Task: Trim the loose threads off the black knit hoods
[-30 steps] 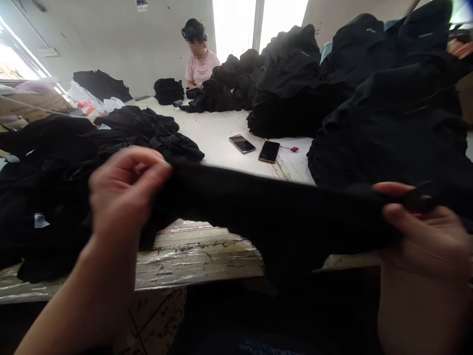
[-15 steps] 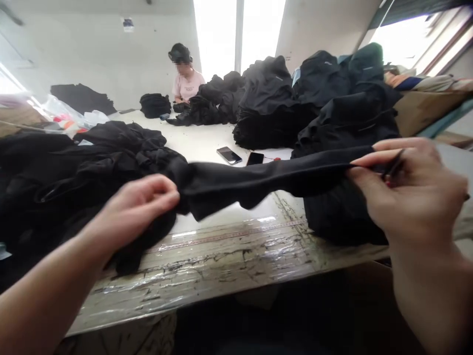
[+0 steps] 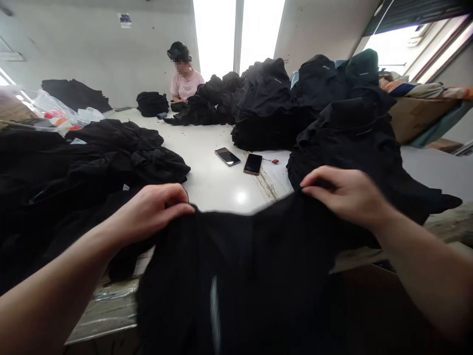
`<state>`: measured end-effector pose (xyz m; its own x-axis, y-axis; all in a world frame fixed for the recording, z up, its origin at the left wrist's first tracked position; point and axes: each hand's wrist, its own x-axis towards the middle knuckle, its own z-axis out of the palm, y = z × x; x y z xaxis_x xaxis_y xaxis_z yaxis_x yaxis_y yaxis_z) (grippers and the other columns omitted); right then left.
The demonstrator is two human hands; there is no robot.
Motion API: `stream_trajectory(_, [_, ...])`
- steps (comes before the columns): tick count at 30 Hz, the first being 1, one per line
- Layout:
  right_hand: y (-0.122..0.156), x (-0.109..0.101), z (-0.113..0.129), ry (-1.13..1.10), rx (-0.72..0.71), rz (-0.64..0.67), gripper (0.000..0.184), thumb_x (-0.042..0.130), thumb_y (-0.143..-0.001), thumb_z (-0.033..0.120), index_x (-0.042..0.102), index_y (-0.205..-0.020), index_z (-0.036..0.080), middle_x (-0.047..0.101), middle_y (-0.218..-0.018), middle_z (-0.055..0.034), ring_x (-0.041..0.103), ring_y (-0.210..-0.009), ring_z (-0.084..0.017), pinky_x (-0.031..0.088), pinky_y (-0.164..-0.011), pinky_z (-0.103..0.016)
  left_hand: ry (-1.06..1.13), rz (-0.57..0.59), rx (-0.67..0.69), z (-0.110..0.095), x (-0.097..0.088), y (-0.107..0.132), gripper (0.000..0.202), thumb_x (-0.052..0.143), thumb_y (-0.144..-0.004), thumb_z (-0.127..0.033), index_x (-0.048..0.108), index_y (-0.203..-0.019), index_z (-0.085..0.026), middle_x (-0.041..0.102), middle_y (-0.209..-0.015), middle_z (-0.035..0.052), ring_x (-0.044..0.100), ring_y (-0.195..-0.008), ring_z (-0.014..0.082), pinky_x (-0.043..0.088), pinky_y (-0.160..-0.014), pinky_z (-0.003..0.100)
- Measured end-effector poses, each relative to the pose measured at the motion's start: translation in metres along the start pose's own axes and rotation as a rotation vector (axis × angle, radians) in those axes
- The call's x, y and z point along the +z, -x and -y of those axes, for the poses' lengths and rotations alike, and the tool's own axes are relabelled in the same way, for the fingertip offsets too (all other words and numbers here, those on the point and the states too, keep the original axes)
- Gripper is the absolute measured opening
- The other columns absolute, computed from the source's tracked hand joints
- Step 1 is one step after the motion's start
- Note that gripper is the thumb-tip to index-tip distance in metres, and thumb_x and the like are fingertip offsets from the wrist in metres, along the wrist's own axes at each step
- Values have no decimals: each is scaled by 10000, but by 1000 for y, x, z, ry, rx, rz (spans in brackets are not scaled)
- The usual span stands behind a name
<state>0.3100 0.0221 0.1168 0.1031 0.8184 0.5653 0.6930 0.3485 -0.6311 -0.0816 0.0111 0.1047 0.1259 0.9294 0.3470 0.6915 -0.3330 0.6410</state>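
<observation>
A black garment [image 3: 254, 266] hangs stretched between my two hands over the table's front edge, with a whitish streak on its front. My left hand [image 3: 162, 207] pinches its upper left corner between thumb and fingers, beside a heap of black clothes [image 3: 121, 158]. The upper right corner is pinched in my right hand [image 3: 336, 192], in front of a stack of folded black garments [image 3: 351, 138]. The garment's lower part runs out of view, so its exact kind does not show.
Two phones [image 3: 227, 156] [image 3: 253, 164] and a small red item [image 3: 275, 161] lie on the white table [image 3: 207, 182]. Taller black stacks [image 3: 262, 108] stand behind. A person in a pink shirt [image 3: 186, 84] is at the far side. A carton [image 3: 417, 116] sits at right.
The garment was held as a narrow gathered strip above the table; now it hangs spread open and lower. My right hand has moved left, closer to my left hand.
</observation>
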Motion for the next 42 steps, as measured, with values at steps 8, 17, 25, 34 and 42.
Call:
stream_trajectory(8, [-17, 19, -2, 203, -254, -99, 81, 643, -785, 281, 670, -805, 207, 641, -718, -14, 501, -557, -123, 409, -571, -255, -240, -319, 147, 14, -13, -27, 206, 617, -773, -460, 631, -843, -267, 622, -840, -50, 581, -807, 164, 433, -779, 311])
stream_trajectory(17, [62, 46, -39, 151, -99, 1149, 136, 571, -757, 116, 679, -735, 194, 679, -734, -7, 616, -685, -155, 441, -620, -242, -127, 643, -197, 54, 11, 48, 228, 580, -793, -468, 672, -860, -270, 675, -843, 16, 619, -761, 215, 480, -664, 272])
stream_trajectory(25, [26, 115, -24, 298, -166, 791, 204, 472, -917, 257, 650, -983, 180, 671, -977, -42, 619, -860, -137, 480, -756, -228, -191, 206, -176, 74, 101, -24, 352, 441, -856, -452, 677, -965, -214, 685, -999, 42, 621, -923, 218, 472, -817, 273])
stream_trajectory(34, [89, 178, -51, 566, -186, 650, 351, 360, -935, 221, 553, -1226, 186, 513, -1285, -129, 551, -982, -250, 517, -626, -301, -383, 149, -322, 113, 158, -42, 374, 384, -877, -456, 673, -865, -219, 695, -896, 83, 627, -850, 265, 434, -688, 315])
stream_trajectory(42, [97, 174, -53, 611, -218, 633, 378, 311, -935, 168, 549, -1228, 165, 485, -1345, -127, 548, -985, -249, 519, -604, -286, -481, 176, -404, 108, 154, -38, 538, 277, -871, -584, 602, -638, -223, 670, -774, 108, 609, -757, 322, 324, -563, 318])
